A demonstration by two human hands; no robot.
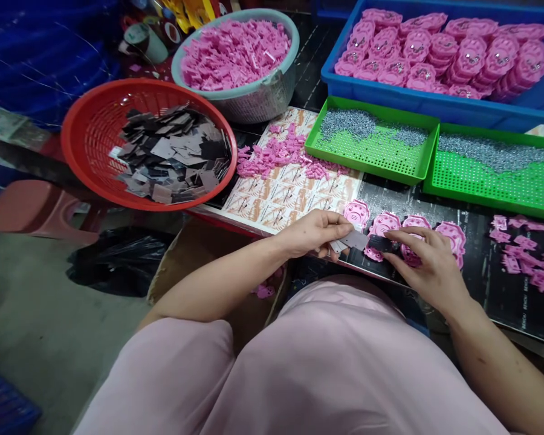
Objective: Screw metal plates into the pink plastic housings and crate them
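My left hand (315,232) pinches a small stack of thin grey squares (349,243) at the table's front edge. My right hand (428,266) rests over a row of pink round plastic pieces (451,235) and holds a dark square (383,243) between fingertips, over one pink piece (383,225). Another pink piece (356,212) lies just beyond my left fingers. Part of the row is hidden under my right hand.
A red basket (86,130) of grey squares sits left. A grey bowl (272,90) holds pink parts. Two green trays (376,160) (498,187) carry small metal bits. A blue crate (435,103) holds stacked pink pieces. Loose pink clips (285,151) (530,266) lie on the table.
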